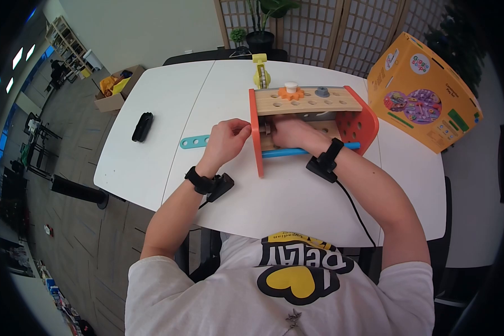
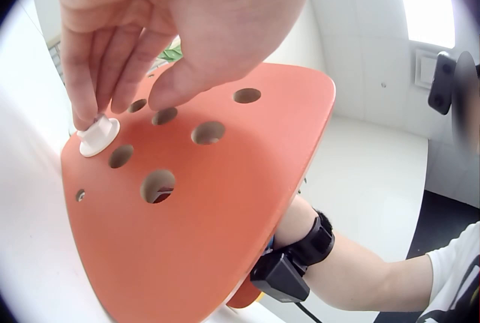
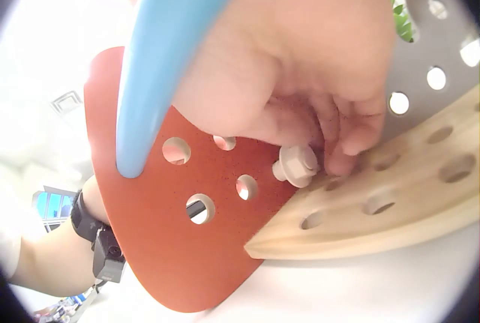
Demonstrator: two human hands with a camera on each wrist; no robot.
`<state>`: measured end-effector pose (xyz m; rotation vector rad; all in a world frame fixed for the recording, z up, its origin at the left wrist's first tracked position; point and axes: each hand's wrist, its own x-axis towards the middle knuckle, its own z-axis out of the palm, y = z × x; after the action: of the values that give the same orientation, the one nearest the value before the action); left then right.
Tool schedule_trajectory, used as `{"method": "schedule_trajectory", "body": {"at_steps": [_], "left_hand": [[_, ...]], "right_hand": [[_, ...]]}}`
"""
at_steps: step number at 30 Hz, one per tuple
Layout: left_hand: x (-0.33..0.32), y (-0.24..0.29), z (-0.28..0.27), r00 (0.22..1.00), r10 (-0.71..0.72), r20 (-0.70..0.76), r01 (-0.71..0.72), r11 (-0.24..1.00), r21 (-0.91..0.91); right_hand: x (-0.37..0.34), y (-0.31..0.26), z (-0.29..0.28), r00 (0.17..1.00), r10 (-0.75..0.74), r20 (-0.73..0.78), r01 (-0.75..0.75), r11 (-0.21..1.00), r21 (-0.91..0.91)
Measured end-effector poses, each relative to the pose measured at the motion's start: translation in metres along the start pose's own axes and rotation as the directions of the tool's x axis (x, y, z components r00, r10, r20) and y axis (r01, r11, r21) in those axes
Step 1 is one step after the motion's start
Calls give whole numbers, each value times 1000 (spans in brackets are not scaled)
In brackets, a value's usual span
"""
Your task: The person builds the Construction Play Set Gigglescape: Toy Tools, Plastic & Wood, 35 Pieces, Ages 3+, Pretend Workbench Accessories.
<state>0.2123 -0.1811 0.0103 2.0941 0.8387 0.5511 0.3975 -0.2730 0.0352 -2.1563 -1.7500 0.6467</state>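
Observation:
A toy workbench (image 1: 305, 101) with orange-red side panels stands on the table. At the outer face of its left panel (image 2: 225, 151), my left hand (image 1: 225, 143) pinches the round head of a white toy bolt (image 2: 99, 136) set in a hole. Reaching past the blue rod (image 1: 285, 152) into the bench, my right hand (image 1: 297, 134) has its curled fingers on a white toy nut (image 3: 298, 165). This nut sits against the panel's inner face, close over the wooden lower board (image 3: 375, 203). Part of the right hand is hidden under the top board.
An orange gear (image 1: 291, 94) with a white bolt and a grey piece (image 1: 322, 92) sit on the bench top. A teal strip (image 1: 195, 141) and black case (image 1: 143, 127) lie at left. Behind is a yellow toy (image 1: 261, 71); a big yellow box (image 1: 420, 92) stands at right.

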Motion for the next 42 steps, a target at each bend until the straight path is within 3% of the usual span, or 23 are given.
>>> {"method": "schedule_trajectory", "body": {"at_steps": [2, 8, 11, 14, 23, 29, 38, 42], "left_hand": [[-1, 2, 0, 1000, -1, 0, 1, 1000, 9], [-1, 2, 1, 1000, -9, -1, 9, 1000, 23], [-1, 2, 0, 1000, -12, 0, 12, 1000, 18], [-2, 4, 0, 1000, -4, -6, 4, 1000, 14], [-3, 3, 0, 1000, 3, -3, -3, 1000, 2], [-4, 4, 1, 1000, 8, -9, -8, 1000, -11], [-3, 3, 2, 1000, -2, -3, 2, 1000, -6], [-2, -1, 3, 1000, 19, -15, -19, 999, -25]], "right_hand": [[1, 10, 10, 990, -91, -112, 93, 995, 18], [9, 15, 8, 994, -68, 91, 76, 992, -98], [6, 9, 5, 992, -33, 122, 45, 994, -101], [3, 9, 8, 999, -31, -31, 33, 998, 50], [-2, 10, 2, 988, -113, 108, 115, 993, -21], [5, 19, 11, 981, -164, -100, 164, 986, -10], [13, 21, 18, 997, -43, 71, 50, 995, -89], [-1, 7, 6, 1000, 1, -14, -1, 1000, 20]]}}
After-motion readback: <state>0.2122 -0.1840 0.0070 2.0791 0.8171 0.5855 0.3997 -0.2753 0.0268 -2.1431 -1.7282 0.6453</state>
